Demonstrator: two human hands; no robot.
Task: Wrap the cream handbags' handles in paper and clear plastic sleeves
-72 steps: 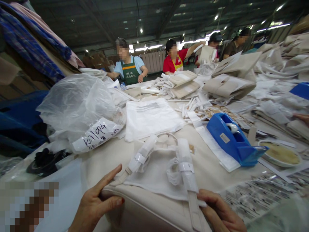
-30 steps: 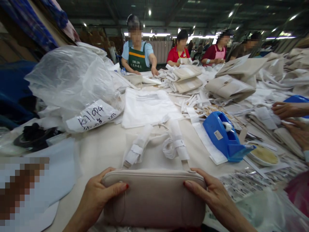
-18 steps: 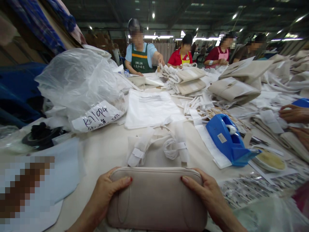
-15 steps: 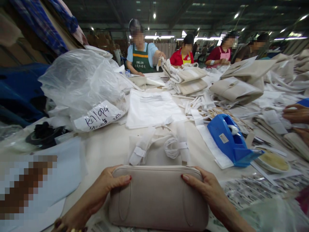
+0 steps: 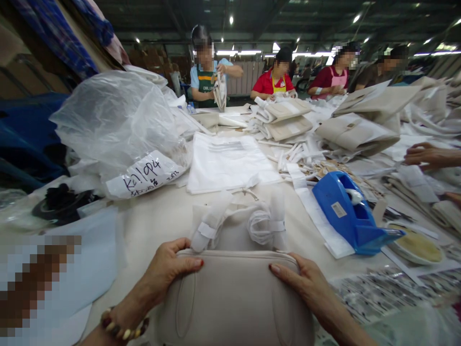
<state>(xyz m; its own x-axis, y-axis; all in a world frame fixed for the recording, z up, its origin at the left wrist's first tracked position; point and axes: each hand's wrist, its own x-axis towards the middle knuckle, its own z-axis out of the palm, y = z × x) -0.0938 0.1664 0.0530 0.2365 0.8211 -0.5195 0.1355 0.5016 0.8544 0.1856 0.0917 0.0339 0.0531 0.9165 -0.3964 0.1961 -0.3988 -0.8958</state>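
Observation:
A beige handbag (image 5: 236, 298) lies close in front of me, its lower edge cut off by the frame. My left hand (image 5: 169, 266) grips its upper left corner, thumb on the front face and fingers behind. At the upper right corner my right hand (image 5: 298, 278) holds it the same way. Curved stitched seams run down both sides of the bag's front. Behind its top edge lie straps wrapped in white padding (image 5: 216, 223), with a coiled pale cord (image 5: 260, 226) beside them. What the hidden fingers touch behind the bag cannot be seen.
A blue tape dispenser (image 5: 342, 211) and a shallow dish (image 5: 418, 245) stand to the right. White sheets (image 5: 230, 161) lie ahead. A large clear plastic bag (image 5: 118, 125) bulges at left. Folded beige bags (image 5: 356, 134) are piled behind. Another person's hand (image 5: 428, 156) reaches in at right; co-workers sit opposite.
The handbag appears closer and slightly lower, with both my hands still on it. Across the table, the co-worker in the green apron has lifted a beige piece upright. The hand at right has shifted.

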